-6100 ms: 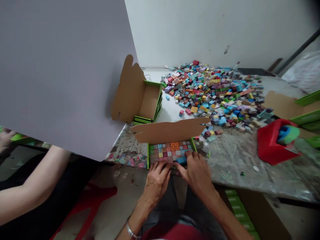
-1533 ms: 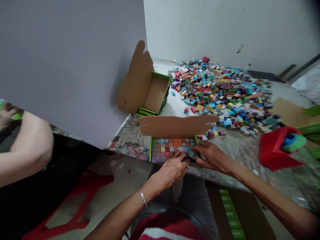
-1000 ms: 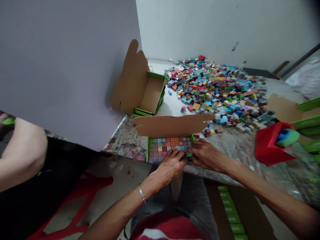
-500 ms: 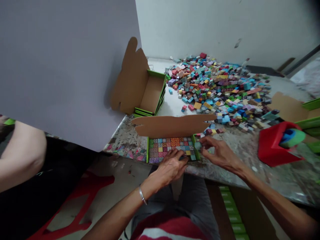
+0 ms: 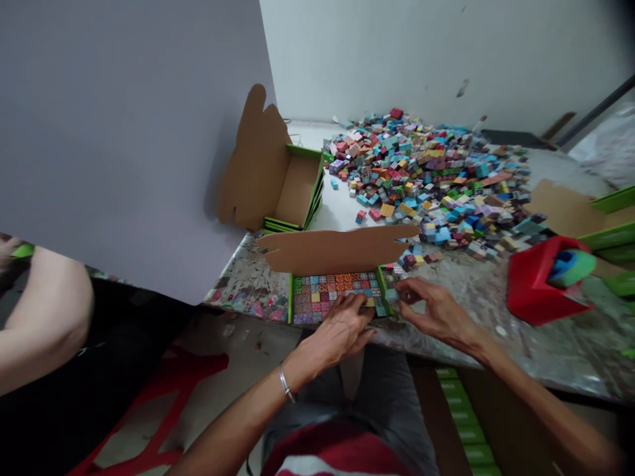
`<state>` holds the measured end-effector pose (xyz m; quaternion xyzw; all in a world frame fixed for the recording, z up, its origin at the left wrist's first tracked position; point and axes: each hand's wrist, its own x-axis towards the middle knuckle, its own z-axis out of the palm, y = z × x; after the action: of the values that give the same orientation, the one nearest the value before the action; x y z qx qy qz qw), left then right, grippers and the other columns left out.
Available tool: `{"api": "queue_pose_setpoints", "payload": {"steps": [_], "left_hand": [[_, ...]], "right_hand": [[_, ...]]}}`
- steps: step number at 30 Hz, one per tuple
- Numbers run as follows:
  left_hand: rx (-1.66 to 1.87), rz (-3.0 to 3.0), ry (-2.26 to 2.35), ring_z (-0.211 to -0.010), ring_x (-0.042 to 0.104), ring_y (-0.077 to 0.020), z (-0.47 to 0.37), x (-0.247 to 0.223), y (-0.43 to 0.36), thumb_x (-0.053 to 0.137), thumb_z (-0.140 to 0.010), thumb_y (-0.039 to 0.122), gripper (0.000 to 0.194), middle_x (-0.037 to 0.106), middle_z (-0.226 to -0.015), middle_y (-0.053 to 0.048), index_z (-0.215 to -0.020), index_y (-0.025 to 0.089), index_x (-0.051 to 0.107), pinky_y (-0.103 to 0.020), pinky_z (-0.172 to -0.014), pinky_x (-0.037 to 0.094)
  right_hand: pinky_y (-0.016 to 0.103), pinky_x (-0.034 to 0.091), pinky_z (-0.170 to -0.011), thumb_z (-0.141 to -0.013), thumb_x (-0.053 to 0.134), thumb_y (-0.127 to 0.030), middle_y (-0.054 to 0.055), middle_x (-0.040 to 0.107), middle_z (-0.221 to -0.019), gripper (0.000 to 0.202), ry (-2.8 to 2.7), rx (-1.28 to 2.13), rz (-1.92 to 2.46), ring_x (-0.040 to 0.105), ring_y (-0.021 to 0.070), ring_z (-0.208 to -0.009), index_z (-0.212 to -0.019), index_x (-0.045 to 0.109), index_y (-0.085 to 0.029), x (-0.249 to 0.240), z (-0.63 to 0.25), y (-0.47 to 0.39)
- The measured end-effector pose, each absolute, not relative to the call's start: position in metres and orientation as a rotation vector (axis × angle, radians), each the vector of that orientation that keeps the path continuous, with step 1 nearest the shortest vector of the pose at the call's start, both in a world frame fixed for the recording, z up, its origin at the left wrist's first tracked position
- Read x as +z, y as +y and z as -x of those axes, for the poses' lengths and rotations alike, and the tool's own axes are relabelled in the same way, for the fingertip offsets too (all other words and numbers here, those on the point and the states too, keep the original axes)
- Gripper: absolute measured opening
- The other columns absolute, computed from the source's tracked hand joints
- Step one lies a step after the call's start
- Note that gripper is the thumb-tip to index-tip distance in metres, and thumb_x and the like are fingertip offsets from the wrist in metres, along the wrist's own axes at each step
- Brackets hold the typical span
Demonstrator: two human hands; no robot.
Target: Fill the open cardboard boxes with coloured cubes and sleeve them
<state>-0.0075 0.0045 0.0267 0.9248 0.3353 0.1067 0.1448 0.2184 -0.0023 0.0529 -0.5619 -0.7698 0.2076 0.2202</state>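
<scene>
A green-edged cardboard box (image 5: pixel 290 297) with its brown lid (image 5: pixel 342 250) raised stands at the table's front edge, filled with rows of small patterned blocks (image 5: pixel 317 297). My left hand (image 5: pixel 346 325) rests over the box's front right part, its fingertips on the blocks; whatever lies under the fingers is hidden. Just right of the box, my right hand (image 5: pixel 430 309) pinches a small grey-green block (image 5: pixel 391 295) between thumb and fingers, close to the box's right wall.
A large heap of coloured blocks (image 5: pixel 431 172) covers the back of the table. Stacked open boxes (image 5: pixel 297 188) stand at back left, near a grey panel (image 5: pixel 124 132). At right are a red container (image 5: pixel 536 284) and more boxes (image 5: pixel 620 231). Another person's arm (image 5: pixel 47 311) shows at left.
The view has shifted slightly. My right hand has moved the grey-green block a little lower beside the box. My left hand stays over the blocks.
</scene>
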Motion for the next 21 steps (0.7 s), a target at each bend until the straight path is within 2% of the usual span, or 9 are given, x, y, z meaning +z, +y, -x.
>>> {"api": "queue_pose_setpoints", "payload": {"steps": [6,10,14,19,21], "left_hand": [[0.277,-2.724,0.944,-0.110,0.048,-0.0243,0.018,0.022,0.005,0.048,-0.090,0.024,0.025,0.053,-0.116,-0.008,-0.114,0.017,0.052,-0.039,-0.095,0.045],[0.281,-2.749,0.960,-0.109,0.047,-0.0245,0.019,0.015,0.003,0.049,-0.090,0.024,0.029,0.051,-0.119,-0.009,-0.117,0.015,0.051,-0.040,-0.096,0.044],[0.267,-2.768,0.959,-0.108,0.046,-0.0251,0.019,0.012,0.004,0.046,-0.091,0.023,0.027,0.052,-0.120,-0.008,-0.116,0.016,0.051,-0.039,-0.092,0.045],[0.209,-2.784,0.961,-0.104,0.048,-0.0245,0.018,0.014,0.005,0.044,-0.090,0.018,0.026,0.054,-0.114,-0.008,-0.115,0.014,0.052,-0.038,-0.090,0.045],[0.198,-2.789,0.961,-0.102,0.048,-0.0241,0.017,0.015,0.004,0.045,-0.090,0.018,0.024,0.055,-0.111,-0.008,-0.112,0.014,0.053,-0.037,-0.089,0.045]], "right_hand": [[0.036,0.045,-0.084,-0.083,0.048,-0.021,0.011,0.062,-0.097,0.019,-2.725,0.403,1.354,0.055,0.0241,-0.095,-0.097,0.059,-0.015,0.058,-0.197,0.009],[0.037,0.042,-0.092,-0.085,0.045,-0.020,0.010,0.061,-0.098,0.020,-2.923,0.332,1.241,0.055,0.0238,-0.098,-0.099,0.058,-0.014,0.051,-0.193,0.018],[0.037,0.042,-0.091,-0.085,0.046,-0.017,0.010,0.061,-0.096,0.020,-3.044,0.190,1.132,0.055,0.0235,-0.097,-0.098,0.059,-0.012,0.048,-0.192,0.022],[0.037,0.043,-0.085,-0.079,0.044,-0.003,0.011,0.063,-0.089,0.022,-3.202,-0.057,0.992,0.056,0.0246,-0.094,-0.081,0.063,-0.013,0.044,-0.179,0.021],[0.035,0.044,-0.081,-0.077,0.044,0.001,0.011,0.064,-0.088,0.025,-3.234,-0.064,0.982,0.057,0.0240,-0.092,-0.083,0.064,-0.013,0.044,-0.171,0.021]]}}
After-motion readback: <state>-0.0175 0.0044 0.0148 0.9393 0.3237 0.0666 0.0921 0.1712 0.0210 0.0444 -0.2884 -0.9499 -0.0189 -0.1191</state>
